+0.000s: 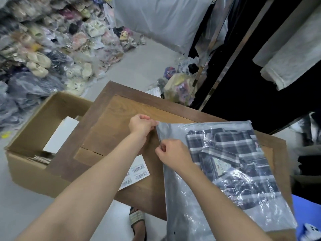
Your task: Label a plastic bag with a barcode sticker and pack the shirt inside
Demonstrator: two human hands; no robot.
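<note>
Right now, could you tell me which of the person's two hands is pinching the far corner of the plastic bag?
The left hand; the right hand grips the plastic bag nearer along the same edge.

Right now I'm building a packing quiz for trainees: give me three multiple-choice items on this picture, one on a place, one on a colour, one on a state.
1. Where is the barcode sheet?
A. On the table, left of the bag
B. Inside the box
C. On the floor

2. What colours is the shirt?
A. Plain red
B. Dark blue and white plaid
C. Plain yellow

3. Where is the shirt now?
A. Hanging on a rail
B. Lying in the box
C. Inside the bag

Answers: 1 A, it lies on the table beside the left forearm. 2 B, the checks show through the plastic. 3 C, clear film covers it while both hands pinch the bag's edge.
</note>
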